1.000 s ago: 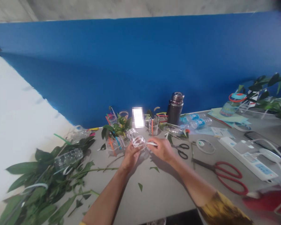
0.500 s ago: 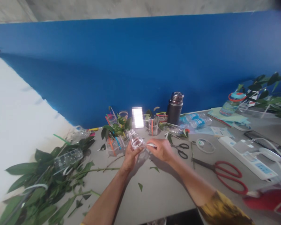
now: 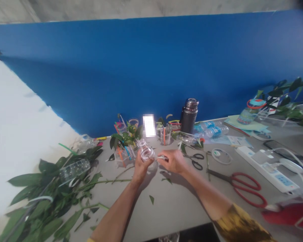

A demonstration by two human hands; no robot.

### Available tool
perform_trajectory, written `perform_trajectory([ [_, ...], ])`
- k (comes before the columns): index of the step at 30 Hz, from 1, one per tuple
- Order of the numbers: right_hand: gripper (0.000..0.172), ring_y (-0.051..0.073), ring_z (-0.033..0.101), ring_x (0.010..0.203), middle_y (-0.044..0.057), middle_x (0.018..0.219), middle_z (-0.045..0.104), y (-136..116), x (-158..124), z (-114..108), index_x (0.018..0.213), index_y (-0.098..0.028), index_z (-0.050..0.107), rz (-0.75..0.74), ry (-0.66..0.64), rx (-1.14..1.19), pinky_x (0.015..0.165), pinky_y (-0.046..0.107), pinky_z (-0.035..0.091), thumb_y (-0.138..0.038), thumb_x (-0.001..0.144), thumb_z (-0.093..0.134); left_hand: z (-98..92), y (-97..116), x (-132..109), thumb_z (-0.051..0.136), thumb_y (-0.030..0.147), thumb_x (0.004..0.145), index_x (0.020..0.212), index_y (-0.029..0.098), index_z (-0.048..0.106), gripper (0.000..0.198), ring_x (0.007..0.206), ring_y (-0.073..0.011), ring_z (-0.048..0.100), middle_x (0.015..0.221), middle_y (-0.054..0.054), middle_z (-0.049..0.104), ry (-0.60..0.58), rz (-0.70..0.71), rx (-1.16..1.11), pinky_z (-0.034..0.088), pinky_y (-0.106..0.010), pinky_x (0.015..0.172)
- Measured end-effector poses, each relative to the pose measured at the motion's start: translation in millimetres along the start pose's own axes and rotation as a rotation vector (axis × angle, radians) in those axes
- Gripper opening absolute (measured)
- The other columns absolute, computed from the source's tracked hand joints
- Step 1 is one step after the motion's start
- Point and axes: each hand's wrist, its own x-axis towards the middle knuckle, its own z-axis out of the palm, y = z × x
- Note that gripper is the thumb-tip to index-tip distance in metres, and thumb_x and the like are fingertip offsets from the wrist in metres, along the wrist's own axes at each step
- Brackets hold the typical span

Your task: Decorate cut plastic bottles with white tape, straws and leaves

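My left hand [image 3: 141,167] grips a clear plastic bottle [image 3: 147,154], cut and lying tilted, with its neck pointing up and left. My right hand [image 3: 173,161] pinches a thin white plastic strip [image 3: 162,157] whose far end meets the bottle. Both hands are close together above the grey table [image 3: 174,201]. Part of the bottle is hidden behind my left fingers.
Leafy branches [image 3: 47,191] and a cut bottle [image 3: 74,170] lie at left. Potted cuttings in clear cups [image 3: 123,156], a dark thermos [image 3: 188,116], black scissors [image 3: 195,161], red-handled shears [image 3: 247,190] and a white power strip [image 3: 266,170] surround the hands.
The bottle has tilted in my left hand, its neck swinging up and left. My right hand stays close by, still pinching the white strip.
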Motion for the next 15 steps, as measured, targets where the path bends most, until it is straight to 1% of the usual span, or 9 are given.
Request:
perform_trajectory([
  [3, 0.023, 0.017, 0.069, 0.074, 0.003, 0.080, 0.080, -2, 4, -9, 0.095, -0.024, 0.085, 0.050, -0.069, -0.039, 0.069, 0.026, 0.038, -0.041, 0.097, 0.069, 0.9, 7, -1, 0.086, 0.029, 0.068, 0.123, 0.027, 0.069, 0.057, 0.108, -0.0303, 0.071, 0.113, -0.007, 0.077, 0.043, 0.039, 0.094, 0.053, -0.047, 0.105],
  [5, 0.029, 0.018, 0.070, 0.079, 0.005, 0.086, 0.082, 1, 8, -22, 0.090, -0.022, 0.084, 0.131, -0.082, -0.130, 0.070, 0.026, 0.038, -0.037, 0.102, 0.062, 1.3, 9, -1, 0.085, 0.028, 0.068, 0.122, 0.028, 0.068, 0.057, 0.108, -0.0301, 0.072, 0.113, -0.007, 0.077, 0.056, 0.042, 0.097, 0.053, -0.047, 0.105],
  [6, 0.033, 0.019, 0.071, 0.081, 0.007, 0.089, 0.082, 4, 11, -32, 0.089, -0.022, 0.083, 0.196, -0.084, -0.197, 0.070, 0.027, 0.038, -0.036, 0.104, 0.058, 1.3, 8, 0, 0.086, 0.028, 0.067, 0.122, 0.028, 0.068, 0.058, 0.108, -0.0299, 0.072, 0.113, -0.007, 0.077, 0.061, 0.042, 0.093, 0.053, -0.047, 0.106],
  [8, 0.033, 0.022, 0.073, 0.085, 0.009, 0.095, 0.083, 16, 13, -54, 0.091, -0.022, 0.083, 0.360, -0.133, -0.328, 0.070, 0.028, 0.039, -0.033, 0.103, 0.054, 1.0, 6, 0, 0.087, 0.025, 0.067, 0.123, 0.028, 0.067, 0.060, 0.109, -0.0296, 0.072, 0.114, -0.007, 0.077, 0.068, 0.053, 0.086, 0.052, -0.047, 0.106],
  [9, 0.030, 0.024, 0.074, 0.089, 0.010, 0.097, 0.083, 23, 13, -66, 0.091, -0.022, 0.083, 0.426, -0.197, -0.385, 0.071, 0.029, 0.040, -0.030, 0.101, 0.056, 0.8, 5, 0, 0.087, 0.024, 0.066, 0.123, 0.028, 0.068, 0.060, 0.109, -0.0296, 0.072, 0.114, -0.007, 0.077, 0.067, 0.064, 0.087, 0.052, -0.047, 0.106],
  [11, 0.023, 0.027, 0.075, 0.098, 0.012, 0.108, 0.083, 39, 8, -87, 0.093, -0.021, 0.084, 0.529, -0.286, -0.466, 0.073, 0.029, 0.043, -0.026, 0.096, 0.061, 0.9, 3, 0, 0.088, 0.021, 0.065, 0.122, 0.028, 0.070, 0.060, 0.107, -0.0298, 0.071, 0.113, -0.006, 0.076, 0.064, 0.089, 0.078, 0.052, -0.048, 0.105],
  [13, 0.023, 0.028, 0.076, 0.104, 0.013, 0.113, 0.082, 53, -2, -101, 0.097, -0.021, 0.084, 0.615, -0.323, -0.494, 0.077, 0.030, 0.046, -0.020, 0.093, 0.061, 2.2, 1, -1, 0.088, 0.020, 0.065, 0.122, 0.028, 0.071, 0.060, 0.106, -0.0299, 0.070, 0.112, -0.006, 0.075, 0.059, 0.096, 0.062, 0.052, -0.048, 0.105],
  [15, 0.022, 0.030, 0.076, 0.104, 0.014, 0.112, 0.082, 66, -14, -105, 0.098, -0.022, 0.084, 0.691, -0.372, -0.492, 0.079, 0.033, 0.048, -0.018, 0.091, 0.063, 4.6, 0, -2, 0.087, 0.020, 0.067, 0.124, 0.028, 0.070, 0.060, 0.106, -0.0299, 0.070, 0.113, -0.007, 0.075, 0.055, 0.089, 0.064, 0.052, -0.049, 0.104],
])
